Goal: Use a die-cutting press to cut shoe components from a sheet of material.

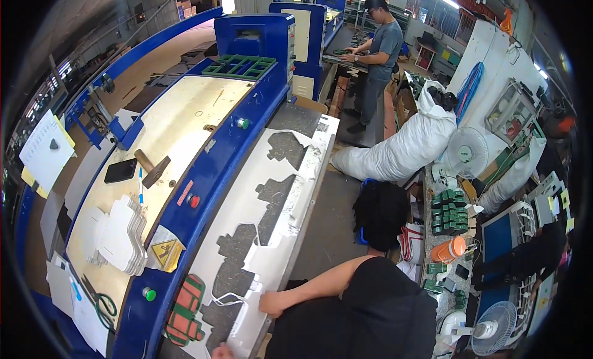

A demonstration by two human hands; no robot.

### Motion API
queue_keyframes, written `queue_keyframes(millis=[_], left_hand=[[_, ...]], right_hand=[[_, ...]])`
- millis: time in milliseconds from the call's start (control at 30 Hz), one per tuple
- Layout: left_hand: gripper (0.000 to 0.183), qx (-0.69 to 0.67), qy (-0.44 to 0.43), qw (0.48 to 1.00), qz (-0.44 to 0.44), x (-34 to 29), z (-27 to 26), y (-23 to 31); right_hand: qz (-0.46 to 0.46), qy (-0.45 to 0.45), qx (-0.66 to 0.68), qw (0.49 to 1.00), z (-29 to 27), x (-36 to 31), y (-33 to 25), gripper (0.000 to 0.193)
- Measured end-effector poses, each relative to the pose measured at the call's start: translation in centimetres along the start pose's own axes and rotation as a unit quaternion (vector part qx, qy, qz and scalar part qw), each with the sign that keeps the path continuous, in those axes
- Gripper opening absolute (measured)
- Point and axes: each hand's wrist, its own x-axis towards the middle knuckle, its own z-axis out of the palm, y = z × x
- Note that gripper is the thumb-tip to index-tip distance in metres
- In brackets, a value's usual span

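Observation:
A white sheet [270,260] with several cut-out gaps lies along the machine's dark bed. My right hand [270,303] is closed on the sheet's near edge. At the picture's lower edge, only part of my left hand [222,351] shows, close to the sheet; its fingers are mostly hidden. A red and green cutting die [186,309] rests at the bed's lower end, left of my hands. Between the die and my right hand, a thin white loop of offcut [227,298] sticks up from the sheet.
The blue machine beam [222,164] bears buttons and a pale top with a hammer [152,167], phone [120,171], scissors [102,302] and stacked white cut pieces [123,235]. Behind me are a large white sack [401,136] and a cluttered bench. Another person [378,56] works farther off.

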Motion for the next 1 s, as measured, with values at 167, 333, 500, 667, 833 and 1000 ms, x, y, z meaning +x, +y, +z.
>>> queue_keyframes(millis=[167,333,500,667,833,1000], left_hand=[[0.064,0.218,0.357,0.888,0.192,1.9,-8.7,-3.0],[0.108,0.205,0.033,0.978,-0.017,3.3,-9.3,-5.0],[0.118,0.194,-0.042,0.98,-0.03,4.1,-8.4,-7.2],[0.128,0.175,-0.072,0.982,-0.031,3.9,-8.4,-9.5],[0.138,0.177,-0.099,0.979,-0.034,3.9,-8.6,-9.3],[0.14,0.185,-0.108,0.976,-0.036,3.9,-9.3,-7.1]], right_hand=[[-0.168,-0.13,0.029,0.977,-0.6,6.4,-4.2,0.036],[-0.277,0.016,0.14,0.951,-2.6,13.8,-14.1,0.062],[-0.227,0.0,0.016,0.974,-3.0,18.4,-20.8,0.088],[-0.214,0.223,0.05,0.95,-0.6,20.8,-20.9,0.092],[-0.159,0.03,-0.117,0.98,0.5,22.9,-22.3,0.115],[-0.173,0.038,-0.148,0.973,1.5,22.9,-22.3,0.117]])
